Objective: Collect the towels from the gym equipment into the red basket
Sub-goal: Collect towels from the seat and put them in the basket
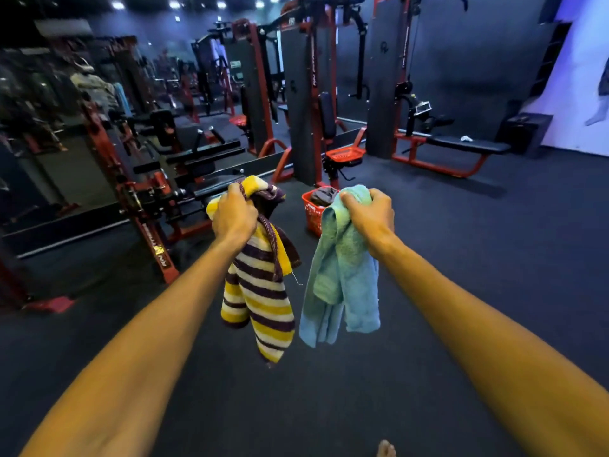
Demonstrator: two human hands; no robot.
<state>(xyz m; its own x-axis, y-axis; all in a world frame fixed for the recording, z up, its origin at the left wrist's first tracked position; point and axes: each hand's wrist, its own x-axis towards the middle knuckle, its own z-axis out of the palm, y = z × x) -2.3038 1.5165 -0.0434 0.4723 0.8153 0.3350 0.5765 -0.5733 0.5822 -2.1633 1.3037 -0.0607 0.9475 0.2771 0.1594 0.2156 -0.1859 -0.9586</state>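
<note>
Dark rubber floor point(494, 258) fills most of the view, w/ red-and-black gym machines point(306, 94) along its far edge and a rack point(141, 199) at the left edge. A long black bench point(468, 146) sits toward the far right corner, a small pale cloth point(466, 138) lying on its pad. Both arms reach fwd over the mid floor. Left hand point(234, 214) has fingers curled tight round the bunched top of a yellow, white & purple striped towel point(260, 291), which hangs free. Right hand point(370, 214) grips a light blue towel point(342, 282) the same way, hanging just beside the striped one, not touching. Red basket point(313, 212) stands on the floor behind the towels, near the machines, w/ dark cloth point(324, 195) inside. A 2nd red basket point(346, 155) sits on a machine seat beyond it. Bare toes point(386, 448) at the near edge.
</note>
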